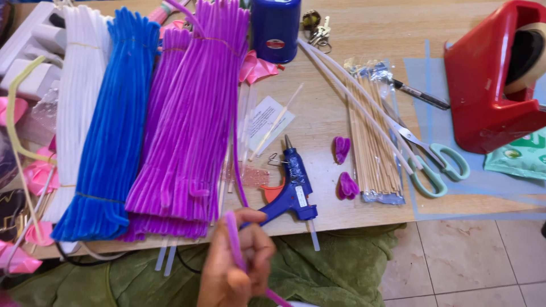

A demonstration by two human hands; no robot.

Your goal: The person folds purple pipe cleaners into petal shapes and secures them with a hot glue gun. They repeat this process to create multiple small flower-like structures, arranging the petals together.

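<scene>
A purple pipe cleaner [234, 241] is pinched in the fingers of one hand [236, 267] at the near table edge, just in front of the blue glue gun [294, 187]; which hand it is I cannot tell, and no other shows. Left of the gun lie purple [190, 125], blue [111, 136] and white [79, 91] bundles. The stem could snag the gun and drag it off the edge.

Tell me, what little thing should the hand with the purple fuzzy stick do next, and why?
Probably bend the purple pipe cleaner into a small petal loop. The hand already pinches it over the table edge, two small purple folded pieces lie finished by the wooden sticks, and the blue glue gun sits close by.
</scene>
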